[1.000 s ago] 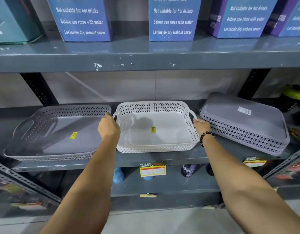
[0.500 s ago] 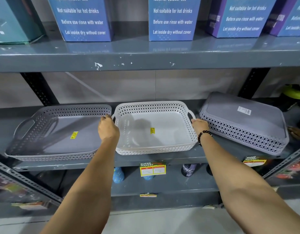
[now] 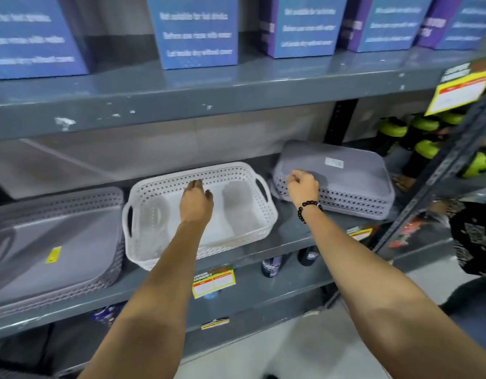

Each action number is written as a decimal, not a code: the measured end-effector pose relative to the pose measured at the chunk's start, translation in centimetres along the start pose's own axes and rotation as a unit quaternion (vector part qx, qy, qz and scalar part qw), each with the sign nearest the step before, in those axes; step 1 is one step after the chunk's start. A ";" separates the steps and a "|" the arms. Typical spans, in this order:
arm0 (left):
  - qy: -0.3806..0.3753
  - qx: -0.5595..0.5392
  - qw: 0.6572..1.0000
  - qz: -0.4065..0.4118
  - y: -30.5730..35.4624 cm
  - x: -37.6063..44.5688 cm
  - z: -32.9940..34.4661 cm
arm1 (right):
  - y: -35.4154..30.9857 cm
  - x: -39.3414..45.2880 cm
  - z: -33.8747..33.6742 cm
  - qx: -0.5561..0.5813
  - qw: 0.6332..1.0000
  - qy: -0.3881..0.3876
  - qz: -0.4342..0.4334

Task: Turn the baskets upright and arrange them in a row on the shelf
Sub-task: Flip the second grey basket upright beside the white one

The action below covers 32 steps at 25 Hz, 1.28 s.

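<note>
Three perforated plastic baskets lie on the grey metal shelf (image 3: 263, 272). The white basket (image 3: 157, 214), rectangular with rounded corners and loop handles, sits upright at centre frame; the left hand (image 3: 196, 201) hovers over its open inside, fingers loosely spread, its grip wide and holding nothing. Right of centre, an upside-down grey basket (image 3: 354, 176) shows its smooth flat bottom with a small white label, one end raised off the shelf; the right hand (image 3: 303, 186), with a black bead bracelet (image 3: 307, 209) at the wrist, rests curled on this basket's near left corner, though whether the grip actually closes on the rim cannot be told. At lower left an upright grey basket (image 3: 72, 242) with a yellow sticker lies just beside the white one. Blurred blue boxes (image 3: 199, 31) stand on the shelf above.
</note>
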State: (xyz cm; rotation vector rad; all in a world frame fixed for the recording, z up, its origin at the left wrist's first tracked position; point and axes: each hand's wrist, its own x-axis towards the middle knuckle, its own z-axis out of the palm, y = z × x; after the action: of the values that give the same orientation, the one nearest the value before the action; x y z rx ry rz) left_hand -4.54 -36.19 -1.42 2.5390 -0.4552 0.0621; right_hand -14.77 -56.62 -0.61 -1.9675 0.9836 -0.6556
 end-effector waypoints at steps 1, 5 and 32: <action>-0.007 -0.008 1.000 0.018 1.9 0.2 1.0 | 0.4 0.5 -1.1 -0.007 1.000 0.005 -0.003; -0.020 -0.052 0.995 0.088 10.4 1.6 5.4 | 2.7 4.3 -5.9 -0.050 0.998 0.043 -0.007; 0.188 -0.442 0.840 -0.252 19.9 3.6 8.4 | 8.3 17.1 -17.0 0.500 0.838 0.072 0.206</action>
State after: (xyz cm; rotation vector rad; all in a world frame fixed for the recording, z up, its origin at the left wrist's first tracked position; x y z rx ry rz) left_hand -8.18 -57.46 2.18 1.5886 0.3095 0.1178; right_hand -20.89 -81.09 2.80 -0.7625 0.8435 -0.8382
